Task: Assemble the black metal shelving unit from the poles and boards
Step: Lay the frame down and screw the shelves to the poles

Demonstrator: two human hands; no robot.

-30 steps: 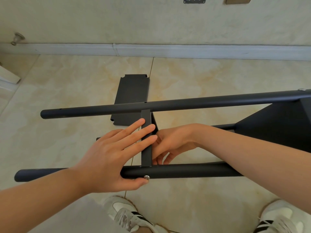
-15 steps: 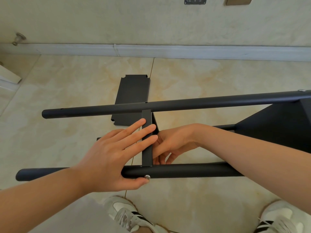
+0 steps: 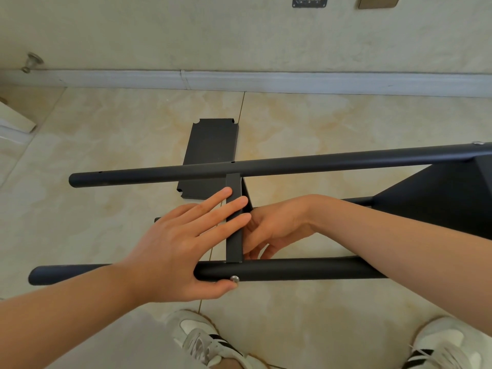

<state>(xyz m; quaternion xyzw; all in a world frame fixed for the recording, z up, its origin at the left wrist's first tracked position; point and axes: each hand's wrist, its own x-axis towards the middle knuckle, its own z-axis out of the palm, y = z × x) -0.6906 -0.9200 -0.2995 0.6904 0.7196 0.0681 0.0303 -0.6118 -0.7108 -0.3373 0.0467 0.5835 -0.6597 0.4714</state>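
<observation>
Head view: the left hand [image 3: 173,243] lies flat, fingers straight, on the board [image 3: 234,222] edge — the right hand [image 3: 274,227] reaches behind it, its grip hidden, so I cannot tell.

Left hand [image 3: 173,243] lies flat, fingers straight; right hand [image 3: 274,227] curls beside it.

The person wears white sneakers [image 3: 198,338] with black stripes and a grey garment [image 3: 127,342].
</observation>
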